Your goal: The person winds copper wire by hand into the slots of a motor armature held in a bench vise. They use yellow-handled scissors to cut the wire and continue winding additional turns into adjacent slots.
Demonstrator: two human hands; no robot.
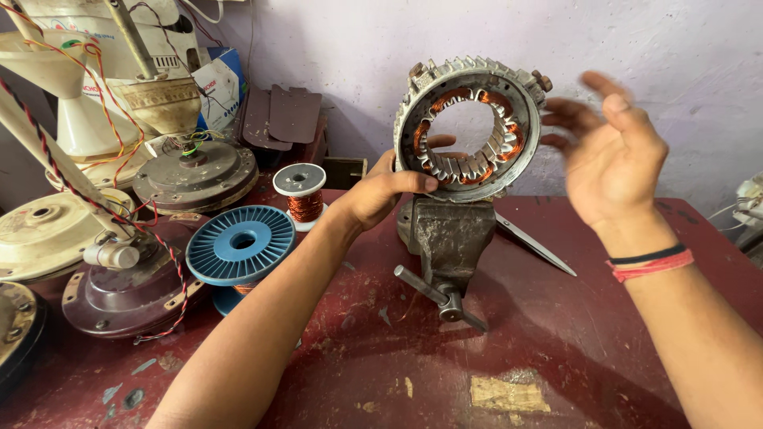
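A ring-shaped metal motor stator (520, 99) with copper windings stands upright, clamped in a small grey bench vise (449, 238) on the red table (556, 349). My left hand (381, 195) grips the stator's lower left rim, thumb across the front and a fingertip showing through the hole. My right hand (608, 147) hovers just right of the stator, fingers spread and blurred, holding nothing. It wears red and black bands at the wrist.
A pair of scissors (532, 242) lies behind the vise. A blue wire spool (241, 245) and a small white spool of copper wire (300, 193) stand at the left, among several ceiling-fan motor housings (195, 171) and loose wires. A wall runs along the back.
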